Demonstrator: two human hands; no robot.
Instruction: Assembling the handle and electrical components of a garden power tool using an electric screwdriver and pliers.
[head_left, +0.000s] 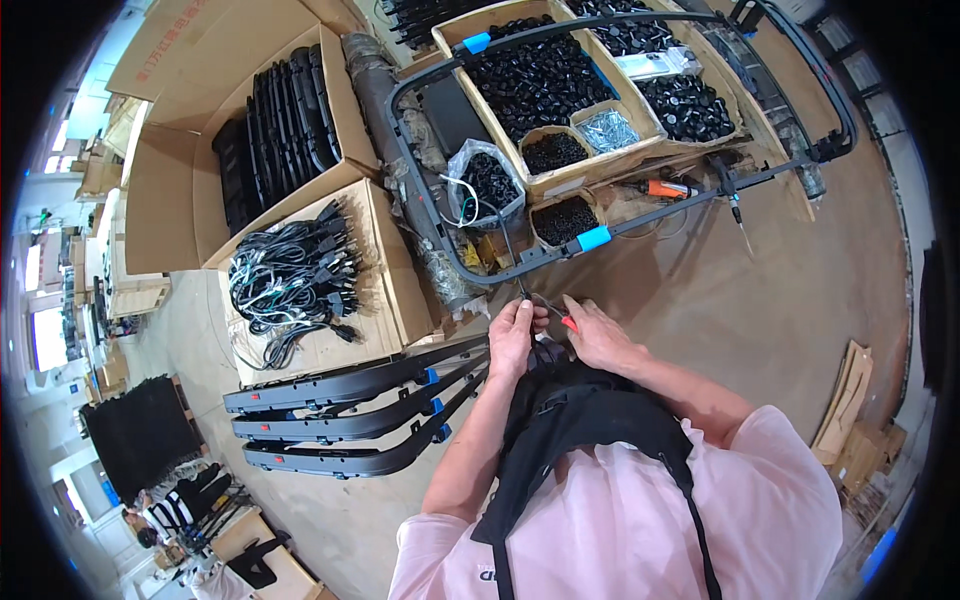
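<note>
Close to my body, just below the near edge of a black tubular frame, both hands work side by side. My left hand is closed, thumb and fingers pinching a thin black piece, perhaps a cable end; its exact kind is too small to make out. My right hand curls round a small red-handled tool, whose working end lies by the left fingers and is mostly hidden. Blue tape is wrapped on the frame's near bar.
Divided wooden trays of black caps and screws lie beneath the frame. A bag of black parts and an orange-handled driver are nearby. At left are a cable pile on cardboard, an open carton and curved black rails.
</note>
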